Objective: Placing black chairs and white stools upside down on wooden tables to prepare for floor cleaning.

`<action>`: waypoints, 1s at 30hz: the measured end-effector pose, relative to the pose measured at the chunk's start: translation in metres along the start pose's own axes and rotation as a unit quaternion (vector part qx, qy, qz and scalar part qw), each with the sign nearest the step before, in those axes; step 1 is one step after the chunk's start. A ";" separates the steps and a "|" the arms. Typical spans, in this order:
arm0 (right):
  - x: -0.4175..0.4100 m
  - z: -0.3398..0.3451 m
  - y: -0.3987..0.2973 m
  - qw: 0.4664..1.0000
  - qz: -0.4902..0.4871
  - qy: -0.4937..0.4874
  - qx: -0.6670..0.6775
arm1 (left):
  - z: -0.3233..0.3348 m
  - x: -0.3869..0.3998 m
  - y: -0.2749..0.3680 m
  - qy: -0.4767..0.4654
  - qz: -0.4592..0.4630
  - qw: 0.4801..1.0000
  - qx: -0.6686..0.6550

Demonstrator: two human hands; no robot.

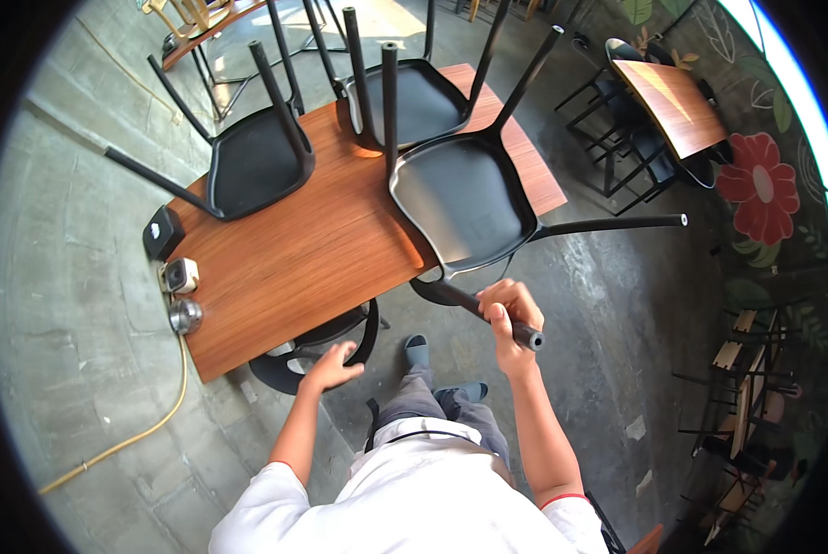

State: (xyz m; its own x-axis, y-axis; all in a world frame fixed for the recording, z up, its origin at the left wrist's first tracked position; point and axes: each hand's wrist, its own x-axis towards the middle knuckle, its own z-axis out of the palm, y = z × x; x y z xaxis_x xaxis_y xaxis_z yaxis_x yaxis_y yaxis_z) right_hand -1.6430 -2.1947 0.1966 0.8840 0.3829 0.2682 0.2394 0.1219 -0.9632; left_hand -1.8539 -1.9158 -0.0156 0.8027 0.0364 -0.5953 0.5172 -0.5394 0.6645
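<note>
My right hand (pixel 514 318) is closed around one leg of an upturned black chair (pixel 466 197), near the leg's tip. That chair's seat lies over the near right edge of a wooden table (pixel 282 266), legs pointing up and outward. Two more black chairs rest upside down on the tabletop, one at the left (pixel 255 163) and one at the back (pixel 414 100). My left hand (pixel 334 367) has its fingers apart and holds nothing; it is over or beside the curved backrest of another black chair (pixel 275 374) standing under the table's near edge.
A black dispenser box (pixel 163 233), a white device (pixel 181 275) and a glass ashtray or jar (pixel 185 316) stand along the table's left end by a concrete wall. A yellowish cable (pixel 172 415) runs down the wall. Another wooden table (pixel 673 107) with black chairs stands at upper right.
</note>
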 end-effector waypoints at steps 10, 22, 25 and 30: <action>-0.101 -0.032 0.022 0.984 0.122 0.005 -0.130 | 0.057 -0.022 -0.027 0.097 -0.088 0.947 0.293; -0.335 -0.157 -0.034 0.920 0.270 0.067 -0.276 | 0.165 0.036 0.076 0.075 -0.026 0.946 0.316; -0.404 -0.187 -0.047 0.901 0.322 0.113 -0.269 | 0.198 0.030 0.081 0.078 -0.031 0.936 0.343; -0.491 -0.217 -0.049 0.887 0.353 0.109 -0.276 | 0.232 0.016 0.107 0.061 -0.021 0.929 0.364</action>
State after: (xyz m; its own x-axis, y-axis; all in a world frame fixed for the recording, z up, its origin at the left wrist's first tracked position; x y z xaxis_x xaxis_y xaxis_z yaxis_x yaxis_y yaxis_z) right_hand -2.0020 -2.5872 0.1091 0.9341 -0.0087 -0.3568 -0.2983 -0.5682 -0.7670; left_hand -1.8541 -2.1681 -0.0587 0.8373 0.1417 -0.5281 0.2472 -0.9596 0.1345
